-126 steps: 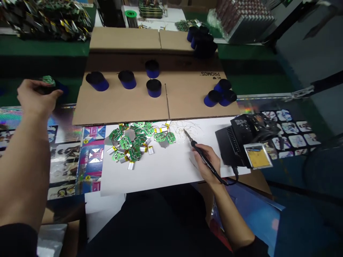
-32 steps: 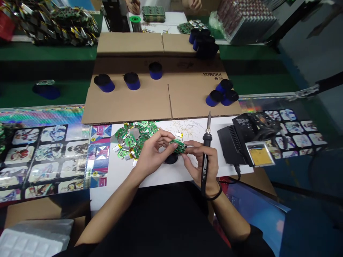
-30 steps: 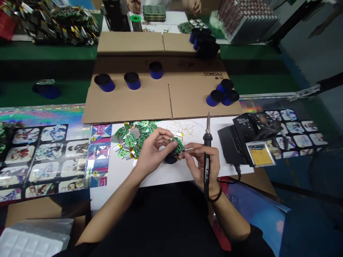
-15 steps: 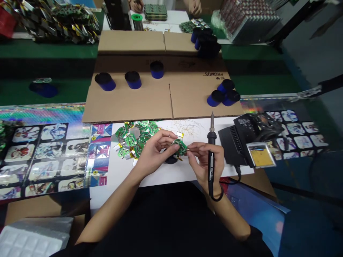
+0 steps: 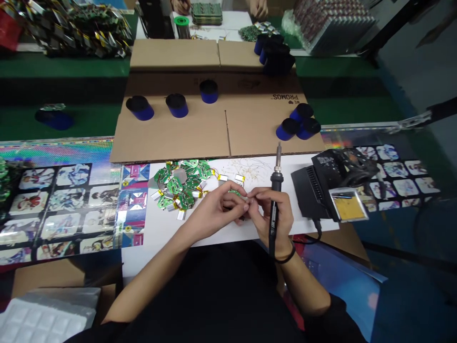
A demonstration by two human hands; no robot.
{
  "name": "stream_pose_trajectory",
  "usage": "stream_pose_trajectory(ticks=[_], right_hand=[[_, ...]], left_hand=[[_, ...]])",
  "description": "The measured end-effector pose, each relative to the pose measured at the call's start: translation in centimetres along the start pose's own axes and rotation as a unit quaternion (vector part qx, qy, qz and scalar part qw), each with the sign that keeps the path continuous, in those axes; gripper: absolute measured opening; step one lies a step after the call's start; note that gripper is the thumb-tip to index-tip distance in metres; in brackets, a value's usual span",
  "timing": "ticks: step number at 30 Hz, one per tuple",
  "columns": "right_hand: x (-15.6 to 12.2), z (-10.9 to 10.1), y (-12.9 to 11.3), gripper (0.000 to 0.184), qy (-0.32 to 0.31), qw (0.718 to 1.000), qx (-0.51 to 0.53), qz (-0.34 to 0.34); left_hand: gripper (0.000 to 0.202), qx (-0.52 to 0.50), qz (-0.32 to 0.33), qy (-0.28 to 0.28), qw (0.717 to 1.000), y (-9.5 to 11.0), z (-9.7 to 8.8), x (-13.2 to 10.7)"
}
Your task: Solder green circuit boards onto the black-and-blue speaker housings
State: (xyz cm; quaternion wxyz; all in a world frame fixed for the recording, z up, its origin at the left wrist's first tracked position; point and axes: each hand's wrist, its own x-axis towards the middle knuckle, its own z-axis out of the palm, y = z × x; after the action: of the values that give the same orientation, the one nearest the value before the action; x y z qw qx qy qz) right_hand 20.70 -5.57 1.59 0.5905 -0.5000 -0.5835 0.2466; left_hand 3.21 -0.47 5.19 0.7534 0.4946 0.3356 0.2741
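My left hand (image 5: 219,209) is closed, its thumb and fingertips pinched together, around a green circuit board (image 5: 234,192) that is mostly hidden by the fingers. My right hand (image 5: 276,216) has a black soldering iron (image 5: 273,200) gripped in it, tip pointing up and away from me. The right thumb and index finger also meet the left fingertips; any small part between them is too covered to make out. A dark object shows partly beneath the hands. Two small silver batteries (image 5: 239,178) with yellow tape lie just beyond the left fingers.
A heap of circuit boards (image 5: 174,183) with batteries lies left of my hands. A black soldering station (image 5: 314,186) with a yellow sponge (image 5: 346,207) stands at right. Blue cylinders (image 5: 177,105) stand on the cardboard (image 5: 200,138). Across the bench, another person's hands (image 5: 259,8) show.
Both hands have closed in on each other until the fingertips meet, covering most of the circuit board. The soldering iron has shifted slightly left with my right hand.
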Motion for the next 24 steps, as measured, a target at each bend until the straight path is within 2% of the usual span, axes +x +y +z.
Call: stream_pose_trajectory(ticks=[3,5,7,9,11,14,17,20,22,24], right_hand=[[0.2,-0.2,1.8,0.033,0.025,0.991,-0.110,-0.071],[0.0,-1.1,2.5,0.034,0.005,0.985,-0.143,-0.092],[-0.4,-2.3,2.5,0.037,-0.047,0.981,-0.161,-0.098],[-0.9,-3.6,1.9,0.040,-0.152,0.964,-0.194,-0.099],[-1.2,-4.5,1.4,0.038,-0.244,0.940,-0.220,-0.087],[-1.1,-5.1,1.3,0.032,-0.312,0.918,-0.237,-0.065],[-0.9,-5.1,2.0,0.032,-0.316,0.918,-0.233,-0.061],[-0.9,-5.0,2.7,0.038,-0.276,0.937,-0.202,-0.070],[-1.2,-5.0,3.1,0.041,-0.246,0.949,-0.183,-0.074],[-1.5,-5.0,3.3,0.042,-0.232,0.953,-0.180,-0.075]], left_hand=[[0.022,0.079,0.078,0.081,0.991,0.0,-0.1,0.0],[0.011,0.169,0.134,0.132,0.967,0.4,-0.6,-0.6],[0.001,0.253,0.175,0.141,0.941,0.6,-1.2,-1.6],[0.004,0.308,0.202,0.128,0.921,0.3,-1.7,-2.7],[0.005,0.338,0.224,0.141,0.903,-0.7,-2.1,-3.4],[0.013,0.372,0.228,0.184,0.881,-2.5,-2.4,-3.6],[0.018,0.402,0.205,0.206,0.868,-3.8,-2.2,-3.2],[0.013,0.401,0.199,0.227,0.865,-4.3,-1.8,-2.7],[0.007,0.377,0.190,0.218,0.880,-4.5,-1.6,-2.6],[0.010,0.330,0.153,0.206,0.909,-4.6,-1.5,-2.7]])
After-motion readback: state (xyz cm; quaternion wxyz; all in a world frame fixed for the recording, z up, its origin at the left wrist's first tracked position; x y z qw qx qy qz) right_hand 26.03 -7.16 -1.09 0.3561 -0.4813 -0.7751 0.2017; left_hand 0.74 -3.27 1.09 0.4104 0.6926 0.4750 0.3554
